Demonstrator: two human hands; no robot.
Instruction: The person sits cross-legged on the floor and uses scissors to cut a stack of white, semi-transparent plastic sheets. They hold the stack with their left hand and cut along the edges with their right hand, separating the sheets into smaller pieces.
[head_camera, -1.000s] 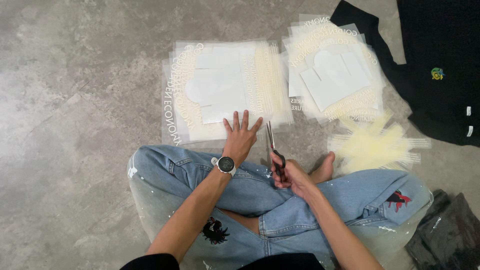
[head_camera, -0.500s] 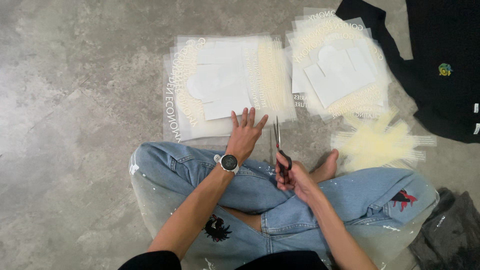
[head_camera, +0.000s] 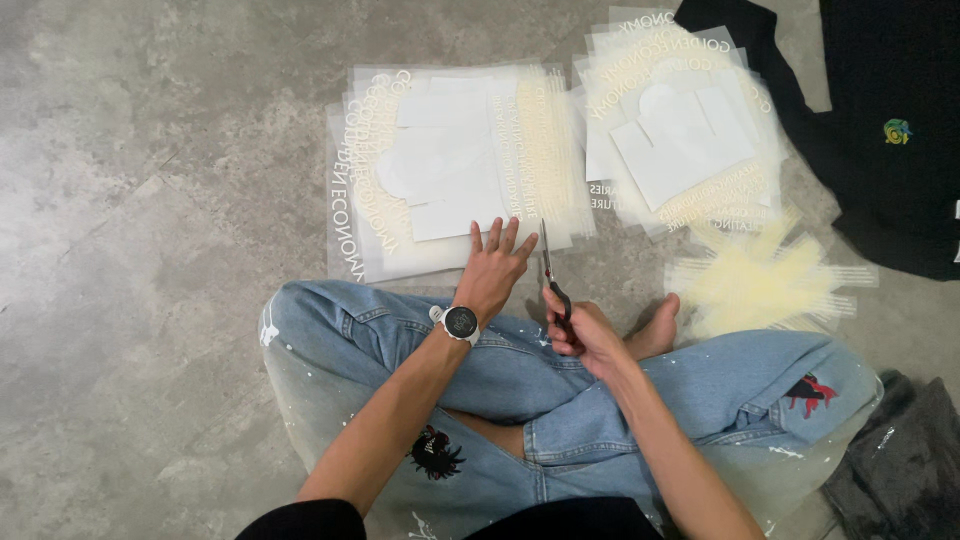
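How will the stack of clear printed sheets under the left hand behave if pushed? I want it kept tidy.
The sheets look thin and glossy, so they would probably slide and fan out further. Lifted singly, they would likely flop.

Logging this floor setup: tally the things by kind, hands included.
Hands: 2, left hand and right hand
Scissors: 1
Wristwatch: 1
Piles of printed film: 3
Black garment: 1
Total: 8

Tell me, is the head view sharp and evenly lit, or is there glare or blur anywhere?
Head view: soft, even light on the grey floor, with only faint shadows beside the left hand and the scissors in the right hand; mild sheen on the clear sheets; the black garment loses detail; no obvious blur.
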